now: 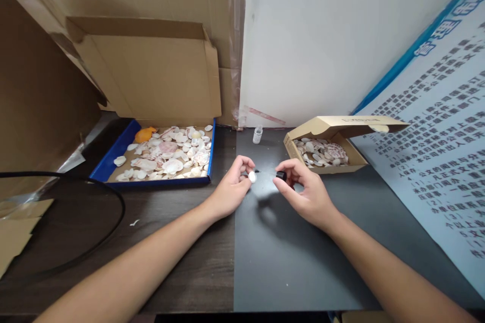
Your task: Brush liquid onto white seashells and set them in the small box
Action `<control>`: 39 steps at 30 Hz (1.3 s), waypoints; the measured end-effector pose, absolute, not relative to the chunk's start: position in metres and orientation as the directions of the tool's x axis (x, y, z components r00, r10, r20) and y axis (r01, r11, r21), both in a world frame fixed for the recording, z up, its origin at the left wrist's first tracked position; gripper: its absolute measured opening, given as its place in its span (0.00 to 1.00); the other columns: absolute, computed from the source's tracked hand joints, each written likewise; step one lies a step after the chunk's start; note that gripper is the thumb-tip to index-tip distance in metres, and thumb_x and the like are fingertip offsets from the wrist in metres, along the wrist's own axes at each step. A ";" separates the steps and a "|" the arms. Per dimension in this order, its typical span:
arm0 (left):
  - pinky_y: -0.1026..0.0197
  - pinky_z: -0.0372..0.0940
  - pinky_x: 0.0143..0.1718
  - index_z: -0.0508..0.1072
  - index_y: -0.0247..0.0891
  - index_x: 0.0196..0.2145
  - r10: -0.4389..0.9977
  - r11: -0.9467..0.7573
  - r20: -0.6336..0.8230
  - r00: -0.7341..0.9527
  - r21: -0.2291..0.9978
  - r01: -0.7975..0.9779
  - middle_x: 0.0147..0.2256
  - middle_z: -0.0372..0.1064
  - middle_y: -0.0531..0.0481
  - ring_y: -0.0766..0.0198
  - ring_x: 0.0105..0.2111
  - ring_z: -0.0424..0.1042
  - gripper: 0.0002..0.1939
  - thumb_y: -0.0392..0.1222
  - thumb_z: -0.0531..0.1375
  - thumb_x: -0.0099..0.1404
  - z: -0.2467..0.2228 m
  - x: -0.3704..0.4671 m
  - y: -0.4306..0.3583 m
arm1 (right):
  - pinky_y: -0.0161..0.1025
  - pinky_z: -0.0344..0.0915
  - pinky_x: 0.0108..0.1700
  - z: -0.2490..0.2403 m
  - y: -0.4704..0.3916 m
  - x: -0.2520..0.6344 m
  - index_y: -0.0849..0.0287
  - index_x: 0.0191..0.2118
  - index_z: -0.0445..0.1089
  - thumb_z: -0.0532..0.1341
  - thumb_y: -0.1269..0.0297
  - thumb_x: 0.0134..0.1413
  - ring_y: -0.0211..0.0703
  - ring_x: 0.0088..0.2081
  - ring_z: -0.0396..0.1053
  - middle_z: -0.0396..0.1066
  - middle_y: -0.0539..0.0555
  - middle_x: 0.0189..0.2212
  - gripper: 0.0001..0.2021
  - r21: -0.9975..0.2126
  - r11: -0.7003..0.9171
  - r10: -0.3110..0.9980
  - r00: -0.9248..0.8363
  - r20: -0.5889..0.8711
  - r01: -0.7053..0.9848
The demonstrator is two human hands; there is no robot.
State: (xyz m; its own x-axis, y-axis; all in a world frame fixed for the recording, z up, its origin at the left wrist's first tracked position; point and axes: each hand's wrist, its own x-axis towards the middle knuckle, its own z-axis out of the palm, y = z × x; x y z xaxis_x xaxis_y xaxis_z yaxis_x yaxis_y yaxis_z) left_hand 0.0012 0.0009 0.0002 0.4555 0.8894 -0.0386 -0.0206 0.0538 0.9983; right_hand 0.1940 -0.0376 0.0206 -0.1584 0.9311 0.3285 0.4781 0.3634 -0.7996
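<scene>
My left hand pinches a small white shell between thumb and fingers, above the seam between the wooden tabletop and the grey mat. Across from it, my right hand is closed on a black bottle cap. A thin dark applicator tip shows beside the shell; its stem toward the cap is hard to make out. Behind both hands a small clear bottle with a printed label stands upright on the grey mat.
At left, a blue-edged cardboard box with its lid raised holds many shells and an orange piece. A smaller carton of shells sits at right. A black cable loops over the left side. Cardboard and white panels stand behind.
</scene>
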 end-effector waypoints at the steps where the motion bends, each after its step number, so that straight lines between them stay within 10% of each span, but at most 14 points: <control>1: 0.66 0.48 0.21 0.58 0.41 0.42 0.890 0.052 -0.035 0.454 0.998 -0.025 0.34 0.57 0.57 0.76 0.20 0.50 0.10 0.34 0.53 0.62 0.000 0.001 0.001 | 0.33 0.60 0.27 0.021 -0.038 0.194 0.56 0.42 0.66 0.61 0.61 0.60 0.35 0.24 0.60 0.59 0.45 0.23 0.07 -0.803 0.375 0.927 -0.185 0.326 0.464; 39: 0.64 0.54 0.30 0.56 0.42 0.46 0.864 -0.085 0.026 0.502 0.992 0.096 0.41 0.57 0.53 0.71 0.26 0.55 0.10 0.37 0.52 0.67 0.000 -0.001 -0.006 | 0.34 0.61 0.28 0.021 -0.038 0.195 0.56 0.42 0.68 0.61 0.63 0.60 0.36 0.24 0.59 0.59 0.46 0.23 0.06 -0.781 0.379 0.922 -0.132 0.363 0.497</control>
State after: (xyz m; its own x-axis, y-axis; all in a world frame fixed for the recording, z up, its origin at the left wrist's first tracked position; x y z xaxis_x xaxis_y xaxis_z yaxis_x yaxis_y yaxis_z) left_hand -0.0008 -0.0058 -0.0001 0.5020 0.8645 0.0261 0.0957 -0.0855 0.9917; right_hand 0.1952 -0.0380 0.0210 -0.1321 0.9223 0.3633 0.4969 0.3787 -0.7808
